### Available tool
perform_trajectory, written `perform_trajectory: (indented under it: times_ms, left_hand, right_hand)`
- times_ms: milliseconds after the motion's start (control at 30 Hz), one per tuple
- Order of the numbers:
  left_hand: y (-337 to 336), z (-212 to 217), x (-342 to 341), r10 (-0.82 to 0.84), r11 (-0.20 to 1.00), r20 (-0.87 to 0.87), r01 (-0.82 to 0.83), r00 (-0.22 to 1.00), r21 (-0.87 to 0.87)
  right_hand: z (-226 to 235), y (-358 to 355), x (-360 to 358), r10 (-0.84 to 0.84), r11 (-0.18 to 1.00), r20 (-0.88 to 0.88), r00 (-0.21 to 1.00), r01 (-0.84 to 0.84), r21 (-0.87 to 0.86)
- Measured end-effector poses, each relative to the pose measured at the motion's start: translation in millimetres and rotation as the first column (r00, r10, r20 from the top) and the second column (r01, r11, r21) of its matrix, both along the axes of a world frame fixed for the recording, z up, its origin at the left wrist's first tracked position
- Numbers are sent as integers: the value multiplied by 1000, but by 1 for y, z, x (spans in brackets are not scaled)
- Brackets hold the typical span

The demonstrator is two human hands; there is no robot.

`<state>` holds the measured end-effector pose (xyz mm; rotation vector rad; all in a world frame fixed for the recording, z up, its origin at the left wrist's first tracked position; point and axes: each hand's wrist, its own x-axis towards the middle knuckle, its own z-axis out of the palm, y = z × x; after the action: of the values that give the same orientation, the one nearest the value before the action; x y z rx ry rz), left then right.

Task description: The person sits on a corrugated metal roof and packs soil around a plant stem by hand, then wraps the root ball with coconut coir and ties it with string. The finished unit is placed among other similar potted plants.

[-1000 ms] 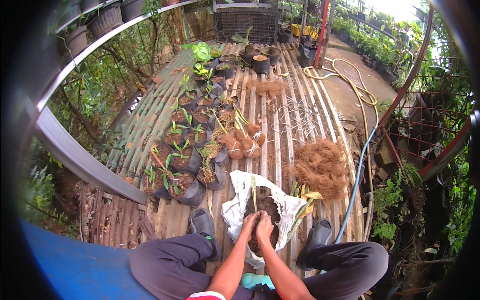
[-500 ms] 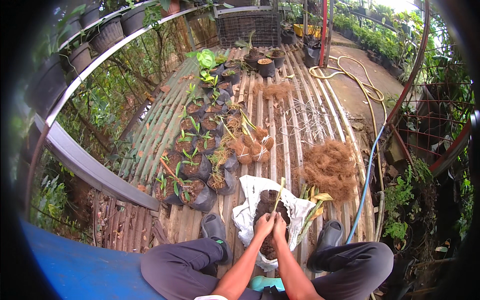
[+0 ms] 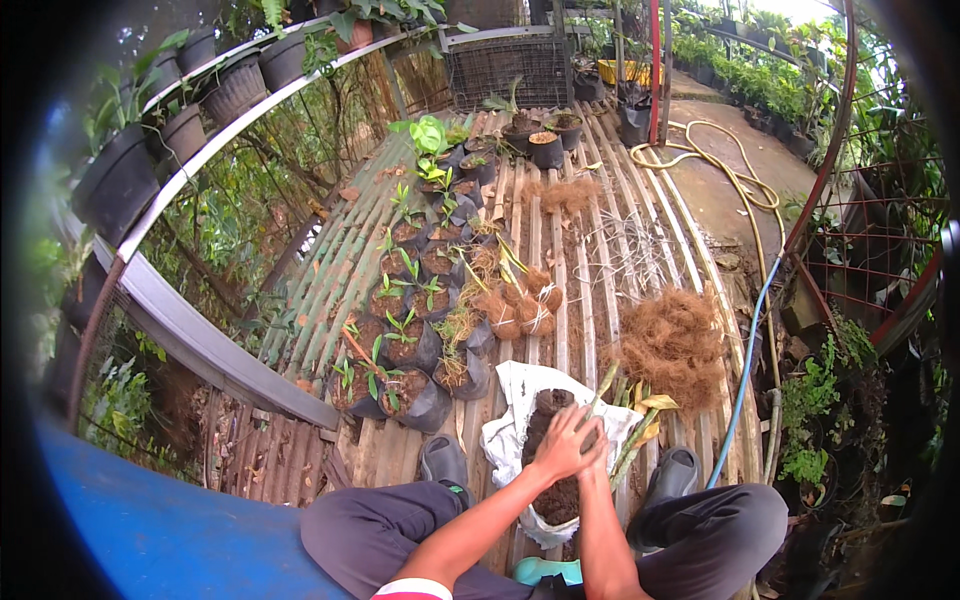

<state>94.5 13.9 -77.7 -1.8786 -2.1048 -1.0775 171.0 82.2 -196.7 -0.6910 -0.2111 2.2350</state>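
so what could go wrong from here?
1. Soil could spill: the white sack gapes wide, its rim crumpled.
2. The thin stem at the left hand and right hand might snap if pressed.
3. Leafy cuttings lie between sack and right clog; a foot shift might crush them.
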Motion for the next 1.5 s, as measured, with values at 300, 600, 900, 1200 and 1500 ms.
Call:
perform_trajectory:
  times_ms: [300,600,900,1200,1500]
  left_hand:
    - [-26,-28,1,-18,973,190,-27,982,230]
    - [-27,-31,5,-52,956,218,-15,975,293]
    - [-31,-40,5,-53,947,203,-16,978,321]
    - [-6,-31,-4,122,992,366,-110,922,-54]
    - [-2,-49,3,354,917,878,-304,321,-258]
  right_hand:
    - [5,-27,-15,280,960,-266,922,-274,59]
    - [21,-26,-5,379,921,-288,879,-388,28]
    - [24,-26,-2,428,892,-345,835,-452,13]
    - [40,-4,-6,86,994,64,994,-90,67]
    - [52,-22,-22,-67,846,577,814,-261,466]
